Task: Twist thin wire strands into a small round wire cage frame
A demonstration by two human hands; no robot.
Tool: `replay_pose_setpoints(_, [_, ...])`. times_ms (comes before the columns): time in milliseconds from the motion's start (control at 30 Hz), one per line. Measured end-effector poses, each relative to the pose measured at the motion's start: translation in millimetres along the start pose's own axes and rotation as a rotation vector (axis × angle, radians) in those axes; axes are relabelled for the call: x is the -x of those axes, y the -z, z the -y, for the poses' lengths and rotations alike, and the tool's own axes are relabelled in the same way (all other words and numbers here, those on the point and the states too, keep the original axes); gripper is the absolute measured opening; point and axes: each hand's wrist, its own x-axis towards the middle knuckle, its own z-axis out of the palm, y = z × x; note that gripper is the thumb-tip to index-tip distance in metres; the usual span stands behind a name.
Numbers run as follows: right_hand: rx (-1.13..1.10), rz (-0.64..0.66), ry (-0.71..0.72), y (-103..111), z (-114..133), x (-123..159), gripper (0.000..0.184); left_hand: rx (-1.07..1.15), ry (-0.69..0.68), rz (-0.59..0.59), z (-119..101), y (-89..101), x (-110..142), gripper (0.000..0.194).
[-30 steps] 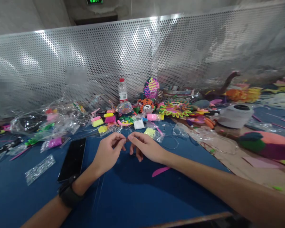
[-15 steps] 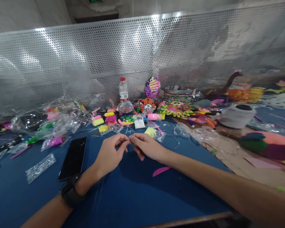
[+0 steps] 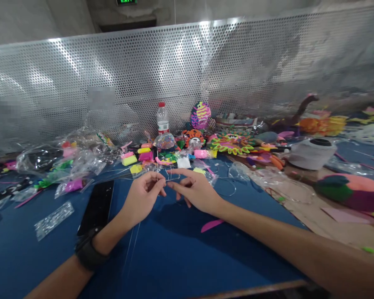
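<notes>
Pinching thin, clear string (image 3: 171, 179), my left grip (image 3: 144, 194) sits close to my right grip (image 3: 200, 192), whose finger and thumb are apart. A bit of string lies between them, just right of my left grip; I can't tell if the right grip touches it. Long bits run toward the bench's (image 3: 187, 259) near side.

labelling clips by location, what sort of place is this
Probably a craft workroom, perhaps in a public building: the blue table carries bright clay-like blocks and an orange tiger-like figure, with a green exit sign beyond.
</notes>
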Motion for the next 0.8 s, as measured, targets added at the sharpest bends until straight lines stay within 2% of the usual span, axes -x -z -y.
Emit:
replay_pose_setpoints(167, [0.076,-0.006,0.05,0.1,-1.8,1.2,0.045,0.035,-0.007,0.013,-0.5,1.2,-0.4,0.012])
replay_pose_setpoints(533, [0.207,0.005,0.083,4.0,-4.8,0.8,0.034,0.028,-0.005,0.039,-4.1,0.0,2.1,0.012])
replay_pose_setpoints(800, [0.169,0.119,0.032,5.7,-3.5,1.5,0.03,-0.044,-0.031,0.047,-1.7,1.0,3.2,0.012])
